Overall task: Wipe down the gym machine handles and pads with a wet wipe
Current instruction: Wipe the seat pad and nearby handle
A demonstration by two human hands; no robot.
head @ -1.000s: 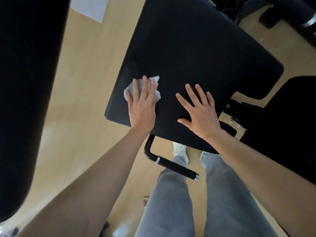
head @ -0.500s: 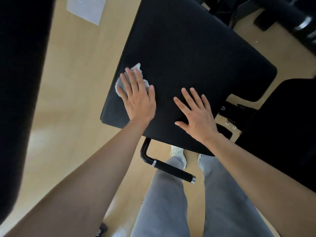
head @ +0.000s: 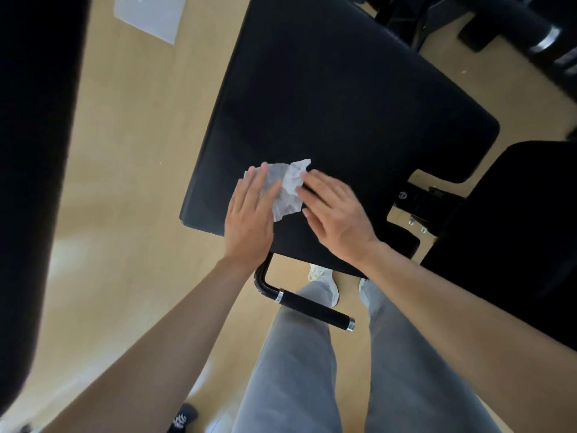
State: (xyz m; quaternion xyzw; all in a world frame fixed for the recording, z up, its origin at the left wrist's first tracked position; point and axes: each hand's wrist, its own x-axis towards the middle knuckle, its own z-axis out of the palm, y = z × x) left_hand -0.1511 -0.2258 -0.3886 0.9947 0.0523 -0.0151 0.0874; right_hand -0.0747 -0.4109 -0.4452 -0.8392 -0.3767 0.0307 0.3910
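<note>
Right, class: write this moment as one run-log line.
step: wiping pad | left hand: flat on wet wipe | right hand: fingers touching wet wipe | handle: free

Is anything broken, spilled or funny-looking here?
Nothing looks broken or spilled. The wet wipe is crumpled on the black pad, touched by the left hand and right hand. The only stray thing is a white sheet lying on the floor beyond the pad.

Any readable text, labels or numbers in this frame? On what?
None legible.
White sheet on the floor: a faint mark near its top edge, too small to read.
Black item at the bottom edge: white marks, blurred, unreadable.
Pad, handle, wet wipe: no print seen.
</note>
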